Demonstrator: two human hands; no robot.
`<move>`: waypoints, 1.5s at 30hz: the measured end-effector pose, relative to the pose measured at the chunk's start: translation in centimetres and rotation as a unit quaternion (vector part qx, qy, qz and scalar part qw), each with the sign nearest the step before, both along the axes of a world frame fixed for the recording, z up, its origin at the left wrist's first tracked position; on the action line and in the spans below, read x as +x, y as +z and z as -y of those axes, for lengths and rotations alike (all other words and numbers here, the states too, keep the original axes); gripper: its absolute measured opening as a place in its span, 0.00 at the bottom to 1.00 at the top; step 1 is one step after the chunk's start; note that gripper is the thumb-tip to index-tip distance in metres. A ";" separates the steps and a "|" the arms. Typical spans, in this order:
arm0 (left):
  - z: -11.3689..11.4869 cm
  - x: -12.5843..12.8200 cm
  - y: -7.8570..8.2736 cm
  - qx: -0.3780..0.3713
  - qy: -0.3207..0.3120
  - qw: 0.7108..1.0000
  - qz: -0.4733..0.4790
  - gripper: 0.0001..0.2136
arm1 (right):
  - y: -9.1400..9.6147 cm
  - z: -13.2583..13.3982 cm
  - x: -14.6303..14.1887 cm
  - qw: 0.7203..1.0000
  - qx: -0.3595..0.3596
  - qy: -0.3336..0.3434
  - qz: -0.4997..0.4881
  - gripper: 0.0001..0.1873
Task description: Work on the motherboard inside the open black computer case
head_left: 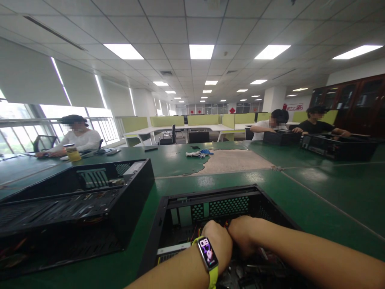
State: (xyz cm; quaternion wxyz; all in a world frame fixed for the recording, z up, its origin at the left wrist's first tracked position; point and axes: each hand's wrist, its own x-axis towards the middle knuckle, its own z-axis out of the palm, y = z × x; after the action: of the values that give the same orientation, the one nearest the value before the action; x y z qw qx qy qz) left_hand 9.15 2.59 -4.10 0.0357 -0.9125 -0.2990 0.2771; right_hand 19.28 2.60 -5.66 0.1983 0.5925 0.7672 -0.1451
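Note:
An open black computer case lies on the green table right in front of me. Both my hands reach down into it. My left hand, with a yellow-strapped smartwatch on the wrist, is bent inward near coloured wires. My right hand sits close beside it, knuckles up. The fingers of both hands are hidden inside the case, so whatever they grip is out of sight.
A second open black case stands to my left. Gloves lie mid-table by a worn patch. One person sits at far left with a jar; two people at far right work on black cases.

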 end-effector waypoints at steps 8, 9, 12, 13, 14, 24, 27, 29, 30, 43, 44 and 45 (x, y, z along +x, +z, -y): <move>-0.2 0.2 -0.4 -0.002 -0.008 1.000 -0.030 0.14 | 0.1 -0.5 -0.5 0.992 -0.056 0.051 0.103 0.30; -0.3 0.2 -0.3 0.000 -0.008 1.000 -0.029 0.14 | -0.1 -0.7 -0.4 0.992 -0.057 0.049 0.100 0.31; -0.4 0.0 -0.1 0.006 -0.010 1.000 -0.008 0.14 | -0.6 -1.0 -0.2 0.992 -0.071 0.036 0.097 0.32; -0.5 0.0 0.0 0.008 -0.011 1.000 -0.002 0.14 | -0.7 -1.1 -0.2 0.992 -0.073 0.035 0.096 0.31; -0.5 0.0 0.1 0.010 -0.012 1.000 0.002 0.14 | -0.8 -1.1 -0.1 0.992 -0.073 0.038 0.095 0.31; 0.0 0.0 -0.1 0.017 -0.038 0.999 -0.002 0.17 | -0.5 -0.8 -0.3 0.992 -0.069 0.036 0.101 0.29; -0.2 0.1 -0.3 0.019 -0.034 0.999 -0.004 0.16 | -0.4 -0.6 -0.4 0.994 -0.054 0.034 0.089 0.30; -0.4 0.1 -0.6 0.017 -0.032 0.999 -0.007 0.17 | -0.3 -0.6 -0.4 0.995 -0.047 0.034 0.080 0.30; -0.5 0.1 -0.7 0.013 -0.031 0.999 -0.009 0.18 | -0.2 -0.6 -0.3 0.995 -0.047 0.035 0.078 0.30; -0.1 -2.1 5.2 -0.037 -0.036 0.997 0.051 0.25 | 0.2 -1.2 0.1 0.998 -0.055 -0.015 0.019 0.28; 0.0 -3.7 6.6 -0.053 -0.043 0.991 0.114 0.26 | 0.5 -1.2 0.2 0.999 -0.051 -0.007 0.012 0.32; 0.1 -5.7 7.6 -0.063 -0.052 0.976 0.204 0.28 | 0.7 -1.2 0.3 0.999 -0.046 0.004 0.010 0.37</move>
State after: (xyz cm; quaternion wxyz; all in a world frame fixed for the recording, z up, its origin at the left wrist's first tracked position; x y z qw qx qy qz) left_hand 3.44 2.47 3.52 -0.0695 -0.9644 -0.2343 0.1014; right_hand 19.60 3.82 -5.00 0.2334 0.5813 0.7599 -0.1739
